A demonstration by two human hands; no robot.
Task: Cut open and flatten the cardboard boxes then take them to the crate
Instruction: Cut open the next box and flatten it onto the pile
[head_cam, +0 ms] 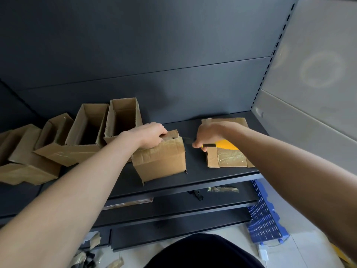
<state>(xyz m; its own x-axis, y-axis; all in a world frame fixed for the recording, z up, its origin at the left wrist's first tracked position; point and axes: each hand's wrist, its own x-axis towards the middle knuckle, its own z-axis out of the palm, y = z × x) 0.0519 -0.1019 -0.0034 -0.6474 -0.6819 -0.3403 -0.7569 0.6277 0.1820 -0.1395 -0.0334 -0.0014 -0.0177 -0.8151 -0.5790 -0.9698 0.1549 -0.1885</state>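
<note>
A small brown cardboard box [162,161] stands on the dark shelf [195,180] in front of me. My left hand [149,135] grips its top far edge. My right hand [207,135] holds a yellow utility knife [224,145], and the dark blade points left at the box's upper right corner. Under my right hand lies a flattened cardboard box [228,158] with shiny tape on it. Several open cardboard boxes [87,130] stand in a row at the left of the shelf.
A dark back panel rises behind the shelf. Lower shelves hold scraps of tape and a small dark object [197,195]. A blue perforated crate [264,215] stands on the floor at the right. Torn tape pieces [92,248] litter the floor at the lower left.
</note>
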